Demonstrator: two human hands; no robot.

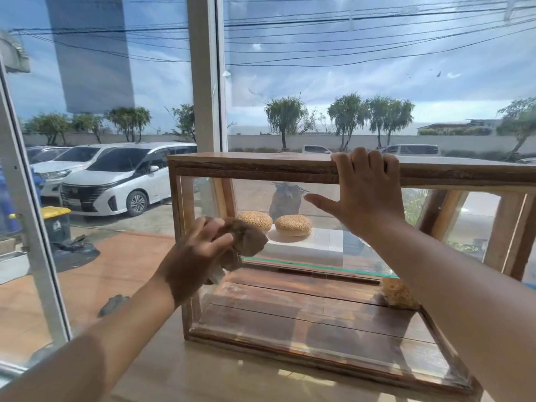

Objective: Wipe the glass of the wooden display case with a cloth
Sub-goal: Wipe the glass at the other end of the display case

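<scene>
A wooden display case (255, 165) with glass panes stands on a light counter in front of a big window. My left hand (194, 256) grips a bunched brown cloth (249, 237) and presses it against the front glass near the case's left side. My right hand (365, 192) rests on the case's top front rail, fingers curled over the edge and thumb stretched out across the glass. Inside, two sesame buns (293, 225) sit on a white board on a glass shelf (313, 266). A third bun (397, 293) lies on the wooden floor below, partly hidden by my right arm.
The counter (208, 375) runs under the case to the near edge. A white window post (204, 74) rises just behind the case's left corner. Outside are parked white vans (121, 181), a bin and trees.
</scene>
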